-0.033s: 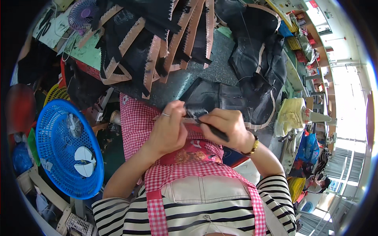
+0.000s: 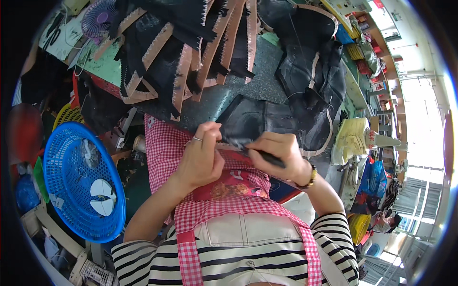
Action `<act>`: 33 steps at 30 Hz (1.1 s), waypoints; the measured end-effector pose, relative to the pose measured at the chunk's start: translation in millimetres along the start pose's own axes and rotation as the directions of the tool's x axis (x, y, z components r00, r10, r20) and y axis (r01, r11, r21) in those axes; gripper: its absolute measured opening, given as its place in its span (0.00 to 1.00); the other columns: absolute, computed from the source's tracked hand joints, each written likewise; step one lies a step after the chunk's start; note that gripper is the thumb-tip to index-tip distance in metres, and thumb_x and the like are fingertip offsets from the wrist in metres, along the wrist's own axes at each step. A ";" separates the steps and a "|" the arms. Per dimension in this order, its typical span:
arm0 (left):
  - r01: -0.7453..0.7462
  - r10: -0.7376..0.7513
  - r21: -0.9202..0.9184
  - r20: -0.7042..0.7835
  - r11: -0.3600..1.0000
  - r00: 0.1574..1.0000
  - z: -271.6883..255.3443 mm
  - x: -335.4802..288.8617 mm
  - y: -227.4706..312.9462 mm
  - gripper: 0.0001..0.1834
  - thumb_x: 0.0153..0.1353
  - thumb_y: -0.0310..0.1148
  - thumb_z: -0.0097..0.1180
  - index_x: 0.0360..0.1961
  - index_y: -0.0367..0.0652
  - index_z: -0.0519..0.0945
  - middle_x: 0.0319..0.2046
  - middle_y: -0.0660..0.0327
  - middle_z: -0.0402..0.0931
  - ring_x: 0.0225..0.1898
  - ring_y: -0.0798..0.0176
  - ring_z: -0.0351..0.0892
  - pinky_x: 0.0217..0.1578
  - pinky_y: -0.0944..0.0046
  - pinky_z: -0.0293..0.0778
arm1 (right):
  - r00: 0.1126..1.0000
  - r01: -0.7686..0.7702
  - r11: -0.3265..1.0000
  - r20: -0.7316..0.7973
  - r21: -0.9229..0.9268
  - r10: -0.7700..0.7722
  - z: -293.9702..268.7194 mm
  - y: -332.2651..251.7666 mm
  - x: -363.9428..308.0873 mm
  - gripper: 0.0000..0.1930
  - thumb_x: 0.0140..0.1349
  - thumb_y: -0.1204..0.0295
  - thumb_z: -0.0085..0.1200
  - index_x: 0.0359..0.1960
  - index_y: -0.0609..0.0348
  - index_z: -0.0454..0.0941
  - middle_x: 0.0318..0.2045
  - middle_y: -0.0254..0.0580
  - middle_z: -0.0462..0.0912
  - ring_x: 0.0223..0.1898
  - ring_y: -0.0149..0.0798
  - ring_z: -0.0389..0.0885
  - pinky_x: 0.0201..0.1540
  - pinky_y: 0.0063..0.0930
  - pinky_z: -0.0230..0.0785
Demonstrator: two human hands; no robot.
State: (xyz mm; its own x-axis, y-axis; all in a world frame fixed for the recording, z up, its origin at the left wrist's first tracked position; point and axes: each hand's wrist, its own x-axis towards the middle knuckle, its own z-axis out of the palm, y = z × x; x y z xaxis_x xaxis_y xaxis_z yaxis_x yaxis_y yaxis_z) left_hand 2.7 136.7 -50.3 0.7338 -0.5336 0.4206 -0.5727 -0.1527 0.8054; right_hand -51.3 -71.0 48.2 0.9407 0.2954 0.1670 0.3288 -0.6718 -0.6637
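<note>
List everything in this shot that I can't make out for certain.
Head view, dark-handled tool: its tip is blurred and partly covered by the right hand.
Head view, left hand: its own curled fingers hide whether it pinches the black piece.
Head view, tan-edged strips: some upper ends are cut off by the top edge.
Head view, red thing at far left: too blurred to identify.

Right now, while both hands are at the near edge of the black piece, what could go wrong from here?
The right grip holds a dark-handled tool close to the left grip; if its tip, which I cannot make out, is sharp, a slip might cause a cut. The pink checked apron lies just by the near edge of the black piece, so the tool might catch it.
</note>
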 end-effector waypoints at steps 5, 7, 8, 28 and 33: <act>-0.221 0.191 0.239 0.142 0.946 0.971 2.0 0.1 -3.5 0.22 0.45 0.19 0.56 0.45 0.33 0.72 0.50 0.47 0.69 0.53 0.42 0.73 0.52 0.50 0.74 | 0.926 -0.306 0.943 -0.190 0.129 0.327 -29.9 22.6 -35.2 0.08 0.60 0.74 0.57 0.29 0.67 0.84 0.18 0.34 0.78 0.17 0.23 0.75 0.20 0.20 0.66; -0.294 0.241 0.311 0.197 0.904 0.950 0.7 -0.1 -5.1 0.22 0.45 0.20 0.57 0.46 0.33 0.73 0.50 0.49 0.70 0.55 0.42 0.72 0.55 0.49 0.73 | 0.685 -0.649 0.681 -0.127 0.339 0.717 -31.3 25.6 -46.0 0.10 0.63 0.72 0.57 0.27 0.67 0.82 0.19 0.31 0.79 0.20 0.21 0.74 0.22 0.18 0.66; -0.298 0.239 0.321 0.212 0.899 0.948 -1.3 -1.9 -6.6 0.22 0.45 0.20 0.58 0.46 0.33 0.74 0.49 0.50 0.70 0.55 0.42 0.72 0.55 0.49 0.73 | 0.603 -0.682 0.644 -0.232 0.345 0.763 -37.7 24.7 -52.1 0.13 0.65 0.69 0.55 0.29 0.68 0.83 0.20 0.30 0.80 0.18 0.21 0.73 0.19 0.16 0.65; -0.184 0.145 0.053 0.422 0.982 0.895 131.1 212.8 9.6 0.31 0.56 0.35 0.64 0.61 0.41 0.70 0.52 0.47 0.73 0.47 0.48 0.77 0.50 0.56 0.74 | 0.282 -0.921 0.384 -0.799 -0.070 0.531 -159.9 73.8 -224.8 0.21 0.52 0.63 0.68 0.44 0.63 0.82 0.28 0.48 0.85 0.28 0.41 0.84 0.37 0.31 0.74; -0.021 0.135 -0.192 0.602 0.981 0.787 141.4 227.3 -1.2 0.20 0.58 0.32 0.65 0.49 0.38 0.75 0.40 0.57 0.76 0.41 0.65 0.77 0.41 0.68 0.75 | 0.391 -0.735 0.602 -0.921 -0.311 0.002 -141.9 44.2 -188.2 0.27 0.50 0.74 0.69 0.55 0.61 0.75 0.51 0.47 0.80 0.50 0.43 0.79 0.52 0.35 0.71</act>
State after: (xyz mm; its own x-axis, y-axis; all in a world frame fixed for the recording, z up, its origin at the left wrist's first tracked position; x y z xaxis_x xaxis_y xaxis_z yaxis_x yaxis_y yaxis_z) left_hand 118.5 -102.0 -14.6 0.2803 -0.9413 0.1881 -0.5074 0.0211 0.8614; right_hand -201.9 -252.7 90.9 0.4452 -0.5110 0.7353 -0.4676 -0.8330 -0.2957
